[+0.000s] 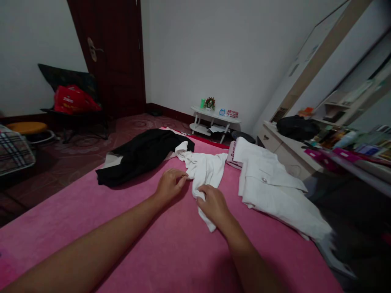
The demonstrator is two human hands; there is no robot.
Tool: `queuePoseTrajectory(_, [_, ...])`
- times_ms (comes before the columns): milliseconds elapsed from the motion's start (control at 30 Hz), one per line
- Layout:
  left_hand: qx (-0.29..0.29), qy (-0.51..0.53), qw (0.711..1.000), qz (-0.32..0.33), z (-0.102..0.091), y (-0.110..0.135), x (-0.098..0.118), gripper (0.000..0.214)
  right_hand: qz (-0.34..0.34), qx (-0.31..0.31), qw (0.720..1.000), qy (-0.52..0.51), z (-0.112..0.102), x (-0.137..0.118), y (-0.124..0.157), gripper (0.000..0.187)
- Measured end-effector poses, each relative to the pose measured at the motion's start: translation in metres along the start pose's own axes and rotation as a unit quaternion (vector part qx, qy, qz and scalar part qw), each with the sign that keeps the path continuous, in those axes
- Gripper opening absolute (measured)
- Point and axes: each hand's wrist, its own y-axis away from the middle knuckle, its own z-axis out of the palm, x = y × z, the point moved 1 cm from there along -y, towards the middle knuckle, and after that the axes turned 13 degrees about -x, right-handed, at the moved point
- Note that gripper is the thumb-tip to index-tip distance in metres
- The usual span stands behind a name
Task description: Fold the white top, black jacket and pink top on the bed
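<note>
A crumpled white garment (207, 169) lies on the pink bedspread (165, 252), with a narrow, sleeve-like part trailing toward me. My left hand (170, 185) pinches its left edge between thumb and fingers. Closed on the narrow part is my right hand (214, 203), thumb and forefinger gripping the cloth. Left of it, a black garment (146, 152) is spread loosely, showing a pale patch at its left end. To the right rests a stack of folded white clothes (271, 179), one with a button. A rolled or folded piece with dark lettering (233, 154) touches the stack's far side.
A small white table (214, 114) with ornaments stands by the far wall. At right is a cluttered dresser (287, 144). A chair holding a red bag (75, 99) and an orange-topped stool (27, 127) are at left, near the dark door (113, 53).
</note>
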Motion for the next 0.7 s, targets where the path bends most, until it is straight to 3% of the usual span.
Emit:
queuePoseTrajectory(67, [0.008, 0.029, 0.999, -0.015, -0.003, -0.001, -0.001, 0.029, -0.009, -0.025, 0.997, -0.077, -0.008, -0.017, 0.010, 0.025])
queuePoseTrajectory(133, [0.014, 0.064, 0.997, -0.039, -0.007, -0.001, -0.003, 0.035, -0.060, -0.117, 0.979, -0.157, -0.018, -0.044, 0.031, 0.024])
queuePoseTrajectory(267, [0.030, 0.138, 0.986, -0.091, -0.014, 0.000, -0.009, 0.049, -0.282, -0.353, 0.868, -0.207, -0.037, -0.095, 0.083, 0.020])
queuePoseTrajectory(333, [0.033, 0.154, 0.984, -0.086, -0.017, -0.001, -0.010, 0.050, -0.303, -0.388, 0.846, -0.206, -0.042, -0.102, 0.089, 0.018])
queuePoseTrajectory(367, [0.026, 0.147, 0.986, -0.080, -0.017, -0.001, -0.009, 0.049, -0.293, -0.382, 0.851, -0.208, -0.043, -0.098, 0.085, 0.018])
queuePoseTrajectory(400, [0.015, 0.125, 0.989, -0.076, -0.017, -0.001, -0.008, 0.045, -0.275, -0.350, 0.871, -0.210, -0.043, -0.090, 0.076, 0.021])
queuePoseTrajectory(467, [-0.012, 0.052, 0.995, -0.082, -0.017, -0.001, -0.005, 0.040, -0.224, -0.222, 0.928, -0.199, -0.042, -0.062, 0.050, 0.026])
queuePoseTrajectory(533, [-0.028, -0.019, 0.995, -0.097, -0.015, 0.000, -0.003, 0.051, -0.133, 0.006, 0.981, -0.142, -0.038, -0.021, 0.021, 0.030])
queuePoseTrajectory(600, [-0.036, -0.057, 0.992, -0.104, -0.012, 0.001, -0.003, 0.065, -0.032, 0.141, 0.988, -0.056, -0.030, 0.021, 0.000, 0.040])
queuePoseTrajectory(700, [-0.048, -0.067, 0.992, -0.092, -0.005, 0.002, -0.005, 0.064, 0.065, 0.145, 0.985, -0.067, -0.013, 0.068, -0.017, 0.060])
